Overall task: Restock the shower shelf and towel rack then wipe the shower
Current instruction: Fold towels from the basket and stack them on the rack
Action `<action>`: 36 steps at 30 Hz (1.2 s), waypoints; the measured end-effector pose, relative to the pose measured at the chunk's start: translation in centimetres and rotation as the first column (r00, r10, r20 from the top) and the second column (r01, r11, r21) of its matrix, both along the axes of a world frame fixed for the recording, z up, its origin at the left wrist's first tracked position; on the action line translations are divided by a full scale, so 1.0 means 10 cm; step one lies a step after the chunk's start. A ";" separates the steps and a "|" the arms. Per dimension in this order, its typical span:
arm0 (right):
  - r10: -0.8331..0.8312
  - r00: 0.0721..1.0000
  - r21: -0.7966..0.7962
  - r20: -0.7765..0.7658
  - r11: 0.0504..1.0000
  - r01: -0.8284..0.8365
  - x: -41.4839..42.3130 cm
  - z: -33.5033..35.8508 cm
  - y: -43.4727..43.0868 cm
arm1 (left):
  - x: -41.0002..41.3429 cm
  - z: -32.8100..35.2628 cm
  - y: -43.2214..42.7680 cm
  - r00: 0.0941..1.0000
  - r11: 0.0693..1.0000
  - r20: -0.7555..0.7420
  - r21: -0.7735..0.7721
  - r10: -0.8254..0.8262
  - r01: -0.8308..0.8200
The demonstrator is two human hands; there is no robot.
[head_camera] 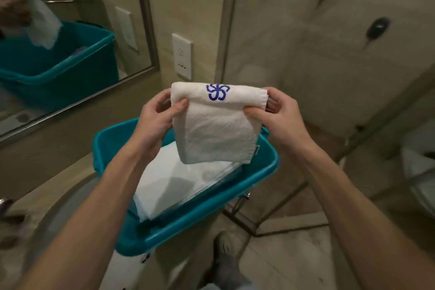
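Note:
I hold a small folded white towel (215, 125) with a blue flower logo near its top edge, up at chest height. My left hand (157, 122) pinches its upper left corner and my right hand (275, 117) pinches its upper right corner. The towel hangs above a teal plastic bin (188, 216) that rests on the counter edge. Inside the bin lies a stack of folded white towels (174, 186). The glass shower enclosure (329, 54) stands to the right, with a dark round control (377, 27) on its tiled wall.
A framed mirror (70, 30) on the left wall reflects the bin and towel. A white outlet plate (181, 56) sits on the wall behind the towel. A round sink rim (47, 207) curves at lower left. My shoe (223, 263) stands on the tiled floor below.

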State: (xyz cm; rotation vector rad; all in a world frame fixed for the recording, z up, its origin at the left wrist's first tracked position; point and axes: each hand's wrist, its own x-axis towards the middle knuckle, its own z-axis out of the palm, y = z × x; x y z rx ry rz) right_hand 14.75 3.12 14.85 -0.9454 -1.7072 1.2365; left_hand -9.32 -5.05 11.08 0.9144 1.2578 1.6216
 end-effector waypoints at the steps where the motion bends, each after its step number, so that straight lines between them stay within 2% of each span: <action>1: -0.037 0.999 0.017 -0.003 0.999 0.037 0.10 0.07 -0.09 | 0.08 0.09 -0.02 1.000 1.000 -0.004 0.018 -0.026 0.026; 4: -0.148 0.988 0.084 -0.040 0.985 0.151 0.44 0.32 -0.33 | 0.37 0.39 -0.01 0.994 0.991 0.020 0.083 -0.108 0.106; 11: -0.401 0.894 0.034 -0.202 0.909 0.415 1.43 0.82 -0.87 | 1.27 1.14 0.00 0.922 0.904 -0.016 0.192 -0.387 0.383; 13: -0.463 0.851 0.035 -0.246 0.874 0.486 1.76 0.92 -1.07 | 1.60 1.30 -0.01 0.892 0.867 -0.052 0.219 -0.449 0.449; 20: -0.639 0.657 0.051 -0.401 0.700 0.712 2.98 1.22 -1.99 | 3.04 1.59 -0.19 0.737 0.709 -0.044 0.240 -0.674 0.663; 24: -0.727 0.564 0.072 -0.391 0.587 0.806 3.78 1.32 -2.64 | 3.95 1.70 -0.51 0.612 0.564 -0.169 0.260 -0.773 0.784; 33: -0.894 0.336 0.103 -0.297 0.320 0.942 5.54 1.40 -4.13 | 6.05 1.78 -1.42 0.370 0.311 -0.244 0.246 -0.897 0.918; 36: -0.922 0.270 0.077 -0.278 0.259 0.963 6.03 1.30 -4.50 | 6.64 1.71 -1.69 0.317 0.265 -0.249 0.221 -0.915 0.938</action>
